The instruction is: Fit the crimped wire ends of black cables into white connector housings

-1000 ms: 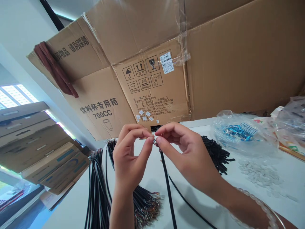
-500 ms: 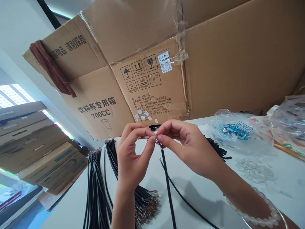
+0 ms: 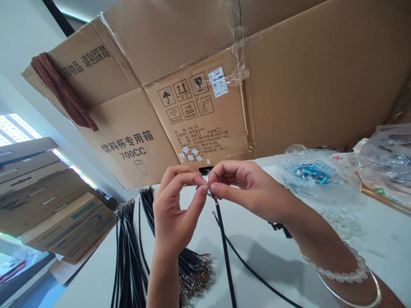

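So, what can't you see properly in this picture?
All in the head view:
- Tip of the black cable: hidden by the left hand and right hand.
- Lower ends of the cable bundle: cut off by the bottom edge.
- Blue bits: blurred by the plastic bag.
- Box label: print too small to read.

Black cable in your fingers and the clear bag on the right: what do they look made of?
The black cable looks like matte rubber or PVC sheathing, judging by its dull, even surface. The clear bag looks like thin polyethylene: glossy, crinkled, with glare along its folds.
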The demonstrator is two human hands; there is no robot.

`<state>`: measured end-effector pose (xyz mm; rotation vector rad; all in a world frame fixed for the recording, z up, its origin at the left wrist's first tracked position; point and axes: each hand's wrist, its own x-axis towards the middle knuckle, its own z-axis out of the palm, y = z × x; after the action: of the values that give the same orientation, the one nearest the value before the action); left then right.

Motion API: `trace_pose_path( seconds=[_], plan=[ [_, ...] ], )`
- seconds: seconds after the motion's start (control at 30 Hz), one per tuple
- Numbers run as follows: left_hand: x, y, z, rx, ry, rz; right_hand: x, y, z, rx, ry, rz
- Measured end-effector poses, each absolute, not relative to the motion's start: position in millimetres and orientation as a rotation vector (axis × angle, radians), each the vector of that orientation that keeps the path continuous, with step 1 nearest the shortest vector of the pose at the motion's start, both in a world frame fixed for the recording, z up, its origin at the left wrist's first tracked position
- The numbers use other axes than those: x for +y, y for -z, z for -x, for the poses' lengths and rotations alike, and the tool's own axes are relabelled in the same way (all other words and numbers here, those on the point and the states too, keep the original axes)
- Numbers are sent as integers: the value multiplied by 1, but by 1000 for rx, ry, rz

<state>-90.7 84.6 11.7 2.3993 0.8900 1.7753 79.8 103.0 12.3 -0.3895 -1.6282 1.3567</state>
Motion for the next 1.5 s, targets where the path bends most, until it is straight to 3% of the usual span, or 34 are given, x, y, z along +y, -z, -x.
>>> trace_pose_path(
  seconds=[0.27,0.5,0.93,1.23,1.5],
  plan=[
    [87,-7,84,899,-1867,-2394,104,-13,-71,-1384,-1563,255],
    [84,-5,76,820,-2173,-2494,96,-12,-66,-1258,-1670,123],
    [88,-3,75,821,-2268,-2372,94,-10,-61,-1144,-1832,93],
    [84,-11,89,713,-1862,-2200,98,-10,-64,-1303,-1616,132],
    [72,-19,99,912,-1539,-1928,90,-12,-67,-1461,-1468,224]
  ],
)
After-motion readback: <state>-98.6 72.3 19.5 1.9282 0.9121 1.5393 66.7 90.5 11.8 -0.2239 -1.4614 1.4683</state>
